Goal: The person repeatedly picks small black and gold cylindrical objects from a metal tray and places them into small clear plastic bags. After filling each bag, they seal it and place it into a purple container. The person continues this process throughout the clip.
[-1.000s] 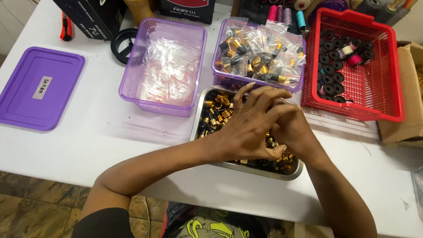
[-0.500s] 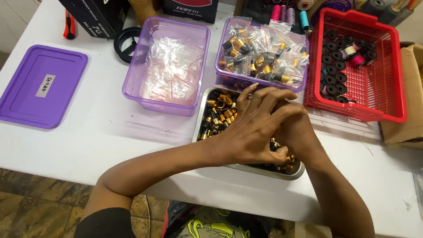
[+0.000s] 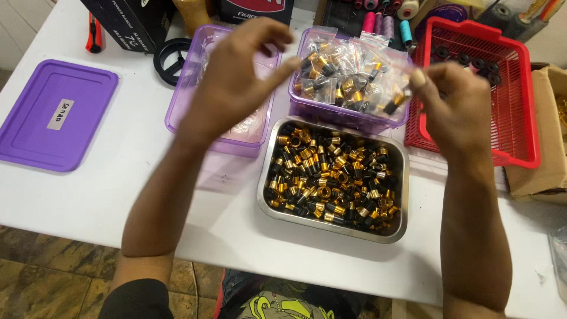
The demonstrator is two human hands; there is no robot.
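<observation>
My left hand (image 3: 236, 80) and my right hand (image 3: 458, 103) are raised above the table, each pinching one end of a small clear plastic bag (image 3: 357, 68) stretched between them. The bag seems to hold a few gold and black parts, but it overlaps the tub behind it. Below the hands sits a steel tray (image 3: 331, 227) full of small gold and black rings (image 3: 331, 177). Behind it, a purple tub (image 3: 348, 118) holds several filled clear bags.
A second purple tub (image 3: 177, 118) with empty clear bags stands at the left, and its purple lid (image 3: 53, 118) lies further left. A red basket (image 3: 520, 118) with black spools, a cardboard box (image 3: 543, 153), thread spools (image 3: 384, 23) and a black ring (image 3: 168, 59) surround them.
Both hands have lifted out of the steel tray and moved apart, up and toward the back. A clear bag is now held stretched between them.
</observation>
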